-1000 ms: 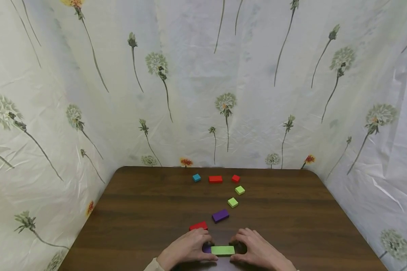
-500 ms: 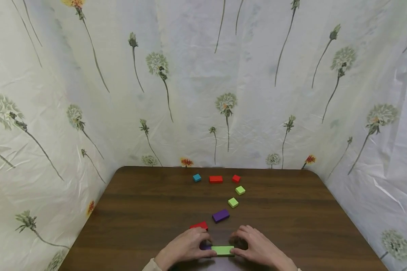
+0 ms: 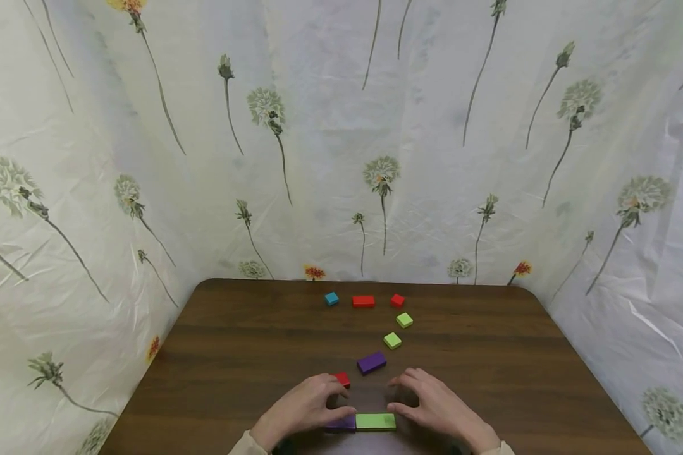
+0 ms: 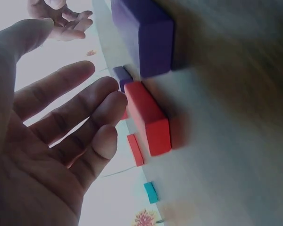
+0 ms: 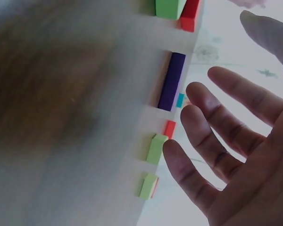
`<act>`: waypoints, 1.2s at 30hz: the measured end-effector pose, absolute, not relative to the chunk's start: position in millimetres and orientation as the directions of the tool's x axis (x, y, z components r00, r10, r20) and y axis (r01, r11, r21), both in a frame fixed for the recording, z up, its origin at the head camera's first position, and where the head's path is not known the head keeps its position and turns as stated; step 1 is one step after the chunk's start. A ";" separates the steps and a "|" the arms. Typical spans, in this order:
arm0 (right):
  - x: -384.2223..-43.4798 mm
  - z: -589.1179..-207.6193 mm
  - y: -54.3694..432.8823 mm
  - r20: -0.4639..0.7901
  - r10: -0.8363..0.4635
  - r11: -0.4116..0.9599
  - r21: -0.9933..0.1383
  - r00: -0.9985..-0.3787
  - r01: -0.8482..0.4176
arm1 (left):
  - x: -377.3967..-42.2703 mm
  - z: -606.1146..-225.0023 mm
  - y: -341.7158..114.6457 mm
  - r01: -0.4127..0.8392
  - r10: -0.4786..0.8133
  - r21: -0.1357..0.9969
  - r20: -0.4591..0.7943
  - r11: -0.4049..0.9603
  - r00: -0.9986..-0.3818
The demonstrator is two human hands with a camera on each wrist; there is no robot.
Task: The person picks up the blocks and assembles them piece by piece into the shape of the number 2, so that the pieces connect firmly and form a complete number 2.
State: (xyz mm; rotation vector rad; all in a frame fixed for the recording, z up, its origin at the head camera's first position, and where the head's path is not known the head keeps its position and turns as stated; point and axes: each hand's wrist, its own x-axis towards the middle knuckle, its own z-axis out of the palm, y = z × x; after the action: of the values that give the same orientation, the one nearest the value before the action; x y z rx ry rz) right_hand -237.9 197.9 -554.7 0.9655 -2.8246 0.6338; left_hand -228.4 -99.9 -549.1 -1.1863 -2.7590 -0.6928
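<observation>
In the head view a long green block (image 3: 375,422) lies end to end with a purple block (image 3: 341,425) near the table's front. My left hand (image 3: 301,407) hovers over the purple block, its thumb overlapping that block in this view; the wrist view shows relaxed, parted fingers holding nothing. On the other side, my right hand (image 3: 435,407) has its thumb tip close to the green block's right end, fingers loosely bent around nothing. Just beyond the left fingers lies a red block (image 3: 343,379), partly hidden by them. The left wrist view shows this red block (image 4: 151,120) beside the purple block (image 4: 146,37).
Farther along the dark wooden table (image 3: 233,354) a second purple block (image 3: 372,363), two light green blocks (image 3: 393,340), a small red block (image 3: 397,300), a long red block (image 3: 363,302) and a blue block (image 3: 332,299) form a curved line. A flowered curtain (image 3: 319,158) encloses the table.
Both hands have drawn back from the joined purple and green blocks, the left toward the left and the right slightly upward. More of the purple block shows; the blocks look unmoved.
</observation>
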 end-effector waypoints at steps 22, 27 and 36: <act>-256.1 -541.0 192.2 0.248 -0.562 0.700 -0.365 -0.789 -0.614 | -234.8 -538.5 -131.9 0.602 0.560 0.458 0.242 0.654 -0.792; -261.8 -540.7 187.3 0.240 -0.558 0.710 -0.357 -0.794 -0.607 | -237.6 -537.1 -139.0 0.589 0.541 0.488 0.255 0.644 -0.802; -270.9 -536.5 173.3 0.256 -0.577 0.700 -0.334 -0.775 -0.632 | -241.8 -541.5 -146.7 0.548 0.486 0.541 0.269 0.638 -0.831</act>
State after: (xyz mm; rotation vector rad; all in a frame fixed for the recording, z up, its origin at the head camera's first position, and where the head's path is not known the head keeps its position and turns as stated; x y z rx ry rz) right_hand -270.9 173.3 -536.5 0.9914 -2.7733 0.6189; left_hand -241.8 -146.7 -541.5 -0.8721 -2.7537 -0.9602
